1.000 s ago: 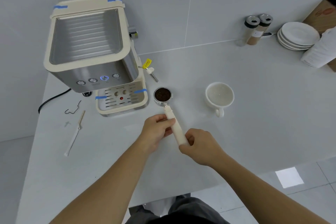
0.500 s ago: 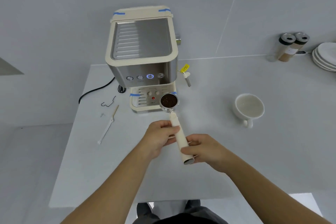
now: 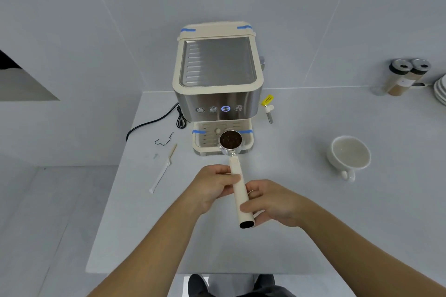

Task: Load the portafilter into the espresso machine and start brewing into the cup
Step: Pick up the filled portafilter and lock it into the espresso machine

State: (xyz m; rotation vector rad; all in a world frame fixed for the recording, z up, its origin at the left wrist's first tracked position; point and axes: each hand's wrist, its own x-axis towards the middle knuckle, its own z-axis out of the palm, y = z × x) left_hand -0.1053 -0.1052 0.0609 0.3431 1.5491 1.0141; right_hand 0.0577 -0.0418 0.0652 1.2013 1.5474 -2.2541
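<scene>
While a second ago the espresso machine [image 3: 217, 84] sat at the upper left of the frame with the basket off to its right, it is now centred, and the portafilter [image 3: 230, 140] is held over the drip tray at frame centre. Its handle is gripped by the left hand [image 3: 212, 188] and the right hand [image 3: 270, 202], fingers curled around it. Alignment is judged done; locking remains. The cup [image 3: 350, 155] stands unplaced at centre right.

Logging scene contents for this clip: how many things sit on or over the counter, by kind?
Espresso machine: 1
Portafilter, held by left hand and right hand: 1
Cup: 1
Lidded jars: 2
Stack of plates: 1
Wrapped stick: 1
Wire hook: 1
Total: 8
</scene>
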